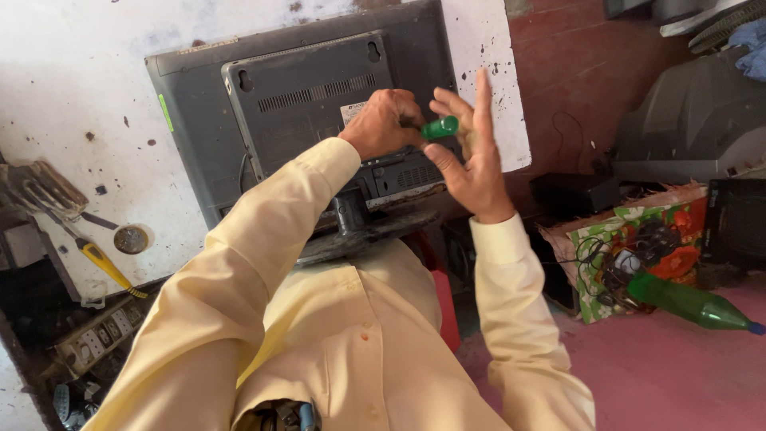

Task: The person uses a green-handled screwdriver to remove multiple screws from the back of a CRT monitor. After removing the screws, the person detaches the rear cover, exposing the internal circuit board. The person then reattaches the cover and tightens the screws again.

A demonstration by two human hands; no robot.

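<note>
A grey flat monitor lies back side up on a white spotted table, its stand toward me. My left hand is closed around a screwdriver with a green handle, its tip hidden against the monitor's back panel. My right hand is beside the handle's end, fingers spread and upright, thumb and fingertips touching the green handle. Both arms wear pale yellow sleeves.
A yellow-handled tool and a power strip lie at the table's left edge. On the right are a green plastic bottle, a box with tangled cables and an old grey television casing on a pink floor.
</note>
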